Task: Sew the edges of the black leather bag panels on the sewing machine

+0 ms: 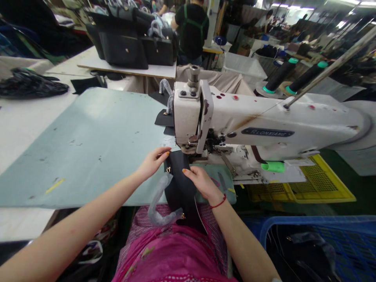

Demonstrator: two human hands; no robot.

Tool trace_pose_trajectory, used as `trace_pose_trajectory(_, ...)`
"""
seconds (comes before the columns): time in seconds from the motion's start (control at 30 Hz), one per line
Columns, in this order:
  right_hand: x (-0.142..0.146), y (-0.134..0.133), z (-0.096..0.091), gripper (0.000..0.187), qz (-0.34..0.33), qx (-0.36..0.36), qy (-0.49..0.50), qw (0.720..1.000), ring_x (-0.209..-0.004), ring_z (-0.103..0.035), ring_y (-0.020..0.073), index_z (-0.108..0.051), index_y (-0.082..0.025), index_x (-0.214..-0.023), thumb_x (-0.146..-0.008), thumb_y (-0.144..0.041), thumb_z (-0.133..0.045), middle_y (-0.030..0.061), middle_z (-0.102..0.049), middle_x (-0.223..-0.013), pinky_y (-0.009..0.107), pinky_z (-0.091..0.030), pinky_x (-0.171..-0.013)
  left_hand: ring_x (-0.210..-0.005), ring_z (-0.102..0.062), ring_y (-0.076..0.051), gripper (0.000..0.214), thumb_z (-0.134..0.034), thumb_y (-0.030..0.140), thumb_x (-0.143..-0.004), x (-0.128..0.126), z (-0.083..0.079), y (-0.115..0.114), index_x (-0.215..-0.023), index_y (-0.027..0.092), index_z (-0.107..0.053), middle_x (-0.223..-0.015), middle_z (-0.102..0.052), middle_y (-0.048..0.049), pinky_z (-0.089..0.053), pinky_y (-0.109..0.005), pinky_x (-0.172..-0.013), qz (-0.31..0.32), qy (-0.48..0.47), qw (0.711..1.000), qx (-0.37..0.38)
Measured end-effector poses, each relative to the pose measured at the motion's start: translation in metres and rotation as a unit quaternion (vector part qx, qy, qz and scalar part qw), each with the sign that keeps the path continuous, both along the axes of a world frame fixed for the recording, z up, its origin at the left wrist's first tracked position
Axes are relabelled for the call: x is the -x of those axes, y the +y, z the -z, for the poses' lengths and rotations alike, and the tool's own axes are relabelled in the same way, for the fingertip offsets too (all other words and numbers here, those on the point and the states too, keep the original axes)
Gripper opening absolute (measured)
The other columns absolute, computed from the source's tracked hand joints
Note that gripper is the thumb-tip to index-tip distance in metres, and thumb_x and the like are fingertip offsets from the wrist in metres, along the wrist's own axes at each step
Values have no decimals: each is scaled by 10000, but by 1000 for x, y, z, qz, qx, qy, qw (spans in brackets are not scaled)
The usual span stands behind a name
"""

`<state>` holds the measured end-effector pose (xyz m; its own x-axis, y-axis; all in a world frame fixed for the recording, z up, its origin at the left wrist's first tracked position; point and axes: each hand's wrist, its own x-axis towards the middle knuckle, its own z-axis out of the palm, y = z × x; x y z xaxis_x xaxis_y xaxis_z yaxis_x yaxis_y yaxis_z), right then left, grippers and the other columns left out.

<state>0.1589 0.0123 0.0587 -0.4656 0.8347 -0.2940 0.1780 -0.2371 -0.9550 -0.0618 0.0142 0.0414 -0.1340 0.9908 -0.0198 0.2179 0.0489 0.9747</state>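
A black bag panel [179,182] runs from under the head of a white sewing machine [188,113] down onto my lap. A plastic-wrapped handle [158,199] is fixed to it by gold-coloured fittings. My left hand [154,162] lies at the panel's upper left edge by the needle area, thumb and fingers closed on that edge. Lower down on the right, my right hand [202,182] grips the panel's right edge, thumb on top and the other fingers beneath. The needle and presser foot are mostly hidden behind the machine head. More black panels [164,117] with a wrapped handle lie behind it.
A pale green mat [96,137] covers the table left of the machine. Finished black bags [126,47] stand on a board behind. At the right are a yellow crate [326,180] and a blue basket [308,221] holding black pieces. A person [192,31] stands beyond.
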Motion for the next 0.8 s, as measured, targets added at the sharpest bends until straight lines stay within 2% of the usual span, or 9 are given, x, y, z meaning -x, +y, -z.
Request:
trace_pose_trajectory(0.1, -9, -22, 5, 374, 7, -3, 11, 1000, -545, -355, 87, -487, -178, -643, -822, -484, -606, -43, -435, -590, 205, -274, -486, -1294, -467, -261, 504, -601, 403, -823, 7, 30, -44, -1291, 223, -557, -1417, -490, -103, -336, -431, -1109, -54, 65, 996, -33)
trace_pose_trajectory(0.17, -9, -37, 12, 335, 26, 4, 20, 999, -578, -424, 105, -542, -173, -703, -849, -472, -583, -23, -507, -641, 212, -331, -511, -1351, -411, -302, 634, -637, 409, -794, 0, 45, -69, -1376, 220, -471, -1489, -407, -133, -337, -467, -1113, -31, 32, 999, 8)
trace_pose_trajectory(0.23, -6, -50, 17, 304, 61, -7, 17, 998, -644, -504, 134, -596, -169, -771, -869, -455, -565, 6, -585, -719, 228, -393, -561, -1371, -380, -333, 666, -666, 437, -769, -14, 49, -82, -1368, 214, -482, -1484, -425, -142, -287, -499, -1143, -10, -5, 999, 45)
trace_pose_trajectory(0.33, 2, -62, 21, 246, 109, -49, -10, 993, -768, -585, 175, -646, -171, -880, -884, -402, -563, 42, -659, -851, 258, -460, -673, -1284, -484, -348, 549, -671, 470, -770, -38, 36, -82, -1252, 221, -590, -1348, -574, -129, -351, -496, -1105, 8, -93, 989, 116)
trace_pose_trajectory(0.47, 6, -75, 19, 260, 155, -107, -28, 982, -970, -620, 197, -615, -195, -1111, -902, -341, -561, 66, -670, -1076, 291, -478, -856, -970, -658, -355, 394, -673, 489, -763, -57, 7, -74, -1074, 248, -689, -1045, -710, -128, -545, -462, -788, 19, -246, 943, 222)
trace_pose_trajectory(0.57, 3, -81, 19, 290, 168, -118, -37, 978, -993, -626, 195, -593, -207, -1158, -906, -349, -569, 65, -668, -1108, 291, -483, -861, -790, -669, -323, 322, -736, 461, -690, -62, -7, -72, -946, 266, -710, -925, -720, -105, -547, -439, -672, -23, -258, 934, 245)
trace_pose_trajectory(0.63, 1, -83, 20, 277, 171, -112, -40, 978, -945, -637, 194, -604, -201, -1120, -903, -372, -579, 64, -680, -1059, 285, -492, -812, -743, -660, -299, 315, -757, 444, -659, -65, -10, -72, -918, 272, -704, -921, -722, -89, -549, -436, -682, -43, -252, 936, 241)
trace_pose_trajectory(0.73, -1, -83, 21, 255, 174, -95, -34, 980, -854, -643, 188, -622, -191, -1019, -899, -412, -582, 54, -690, -949, 273, -491, -732, -809, -673, -295, 389, -729, 454, -702, -64, -1, -72, -1042, 273, -679, -1031, -719, -93, -555, -452, -763, -31, -254, 940, 227)
trace_pose_trajectory(0.8, -1, -82, 22, 264, 168, -84, -35, 981, -781, -635, 178, -633, -187, -956, -896, -439, -579, 43, -687, -871, 261, -477, -669, -897, -684, -297, 416, -615, 472, -812, -59, 12, -74, -1169, 259, -634, -1119, -699, -113, -557, -458, -810, 12, -170, 969, 180)
